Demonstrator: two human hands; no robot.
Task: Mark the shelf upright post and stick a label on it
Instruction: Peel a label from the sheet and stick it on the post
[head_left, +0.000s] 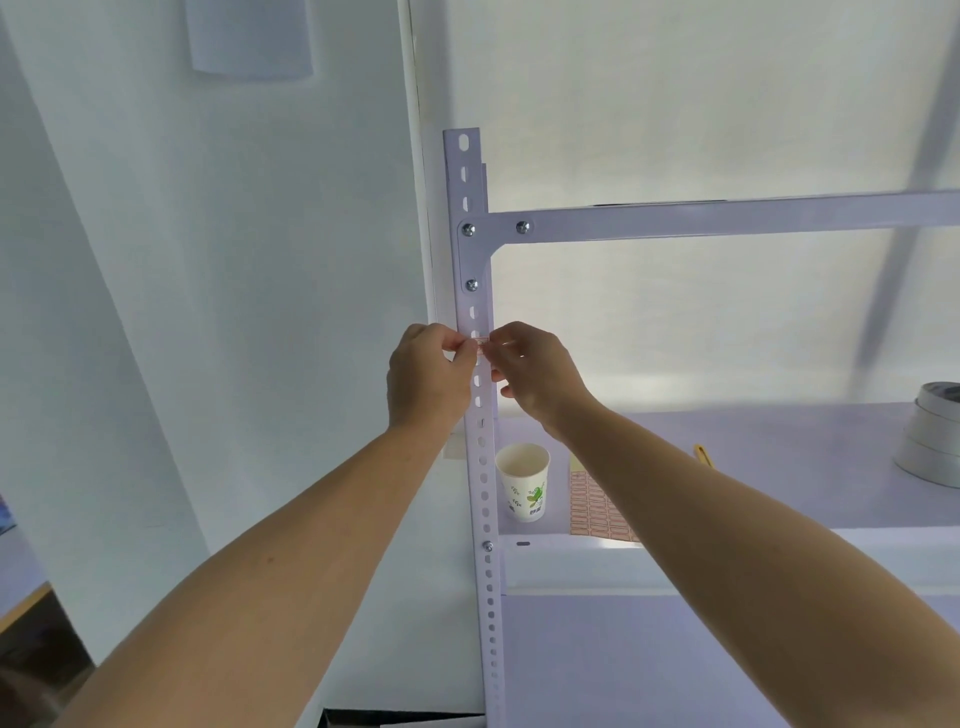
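A white slotted upright post (485, 499) of a metal shelf runs up the middle of the head view. A small white label with red print (482, 345) lies across the post's front face, a little below the bolted corner bracket. My left hand (423, 376) pinches the label's left end and my right hand (535, 371) pinches its right end, one hand on each side of the post. A sheet of more red-edged labels (592, 512) lies on the shelf board, partly hidden behind my right forearm.
A paper cup (524, 480) stands on the shelf board (779, 447) just right of the post. A yellow pen-like tip (702, 453) pokes out past my right arm. Stacked tape rolls (935, 436) sit at the far right. A horizontal beam (727, 218) crosses above.
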